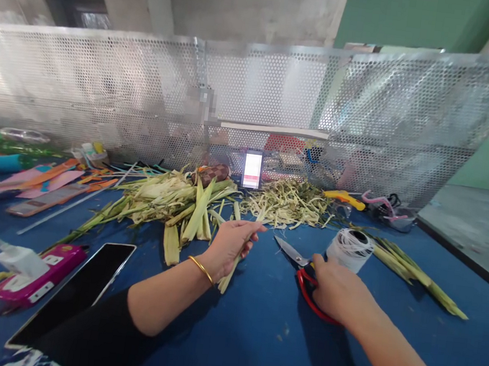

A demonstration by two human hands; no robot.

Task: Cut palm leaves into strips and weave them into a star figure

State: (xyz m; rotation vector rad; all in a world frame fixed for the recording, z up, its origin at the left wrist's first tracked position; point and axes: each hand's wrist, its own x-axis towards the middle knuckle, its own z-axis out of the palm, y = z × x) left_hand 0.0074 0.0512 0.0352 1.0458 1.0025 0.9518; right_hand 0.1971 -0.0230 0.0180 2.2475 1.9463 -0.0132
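Note:
My left hand (229, 241), with a gold bangle at its wrist, is closed around a narrow pale-green leaf strip (226, 280). The strip pokes out below the palm and past the fingertips. Over to the right, my right hand (340, 291) grips red-handled scissors (293, 252), whose blades point up and left toward the strip. Just behind that hand a spool of white string (349, 247) stands on the blue table (247, 338). Broad pale leaf pieces (199, 210) lie beyond my left hand, and a heap of thin leaf shreds (290, 203) is at the back.
A black-screened phone (80, 287) and a magenta power strip (39, 276) with a white plug lie at left. Long leaf stalks (420, 273) rest at right, near a yellow-handled tool (344, 199). A perforated metal screen (265, 84) bounds the table's back.

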